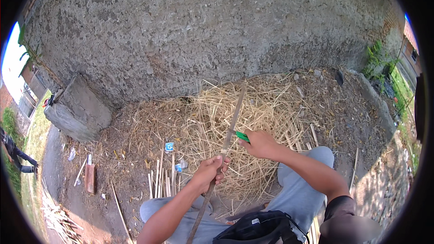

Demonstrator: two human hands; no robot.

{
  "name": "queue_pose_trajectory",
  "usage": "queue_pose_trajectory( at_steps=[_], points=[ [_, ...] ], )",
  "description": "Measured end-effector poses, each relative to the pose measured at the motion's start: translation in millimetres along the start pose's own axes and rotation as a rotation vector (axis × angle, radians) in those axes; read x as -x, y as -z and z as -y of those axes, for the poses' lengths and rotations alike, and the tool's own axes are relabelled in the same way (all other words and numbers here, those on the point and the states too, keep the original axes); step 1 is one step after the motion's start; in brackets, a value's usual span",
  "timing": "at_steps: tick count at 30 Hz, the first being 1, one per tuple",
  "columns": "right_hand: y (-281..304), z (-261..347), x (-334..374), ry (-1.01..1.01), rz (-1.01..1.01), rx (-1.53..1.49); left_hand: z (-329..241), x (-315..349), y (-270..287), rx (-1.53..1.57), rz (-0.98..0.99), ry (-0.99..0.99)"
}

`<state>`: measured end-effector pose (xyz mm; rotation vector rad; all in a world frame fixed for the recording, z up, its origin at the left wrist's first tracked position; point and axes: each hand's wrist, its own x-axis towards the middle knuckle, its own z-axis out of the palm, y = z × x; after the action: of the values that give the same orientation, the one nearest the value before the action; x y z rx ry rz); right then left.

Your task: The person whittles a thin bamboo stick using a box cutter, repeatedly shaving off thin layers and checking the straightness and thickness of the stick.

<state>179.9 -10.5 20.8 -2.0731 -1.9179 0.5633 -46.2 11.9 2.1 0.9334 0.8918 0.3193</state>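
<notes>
My left hand (211, 171) is closed round a long, narrow strip of bamboo or wood (238, 106), which slants from my lap up and away over a heap of pale shavings (255, 174). Farther up the strip, my right hand (262, 144) grips a green-handled knife (242, 136). Its short blade meets the strip, or lies right at it; the contact is too small to make out. Just above the left hand, the strip has a paler stretch. My legs are folded on either side of the strip's lower part.
A rough grey wall (203, 31) rises behind the heap, with a concrete block (81, 108) at its left. Cut sticks (160, 176) lie by my left knee, more strips (58, 212) at the far left. A brick (90, 178) and a black bag (255, 228) are nearby.
</notes>
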Motion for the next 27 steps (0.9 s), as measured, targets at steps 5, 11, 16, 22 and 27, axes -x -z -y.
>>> queue_pose_trajectory(
  at_steps=[5,11,16,22,27],
  points=[
    [-32,0,-1,0.192,-0.189,0.056,4,-10,3,0.093,0.024,0.102],
    [-53,-5,-8,0.322,-0.402,0.105,-1,-14,0,0.209,0.029,0.131],
    [-42,11,-1,0.166,-0.36,0.137,-1,-13,-3,0.356,0.1,0.157],
    [-35,6,-1,0.108,-0.33,0.176,-2,-16,-14,0.338,0.1,0.129],
    [-49,-11,-14,0.105,-0.339,0.31,7,-18,-31,0.216,-0.054,0.058]
  ],
)
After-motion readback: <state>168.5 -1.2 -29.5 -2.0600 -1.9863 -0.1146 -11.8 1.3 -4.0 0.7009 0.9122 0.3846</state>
